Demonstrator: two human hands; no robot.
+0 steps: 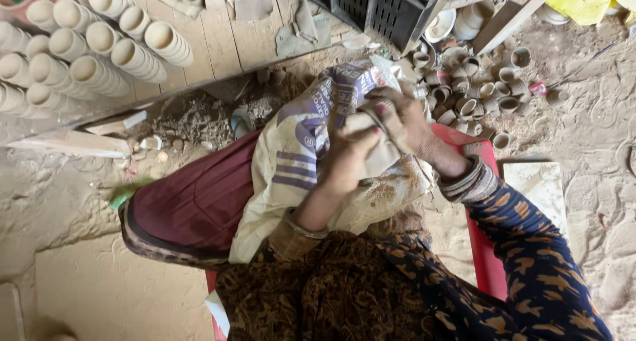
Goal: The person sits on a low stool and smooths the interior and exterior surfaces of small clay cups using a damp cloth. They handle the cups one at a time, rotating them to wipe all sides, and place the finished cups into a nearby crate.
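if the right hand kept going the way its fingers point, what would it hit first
Probably the left hand: the right hand points left across the pale object both grip, over the sack. Depth is unclear.

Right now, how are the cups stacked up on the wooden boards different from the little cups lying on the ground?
The stacked cups sit nested in long, neat rows on the wooden boards; the little cups lie loose in a jumbled heap on the sandy ground. The stacked cups look pale and even in colour; the little cups look darker and mixed. The stacked cups' mouths look wider. Both look like plain clay cups.
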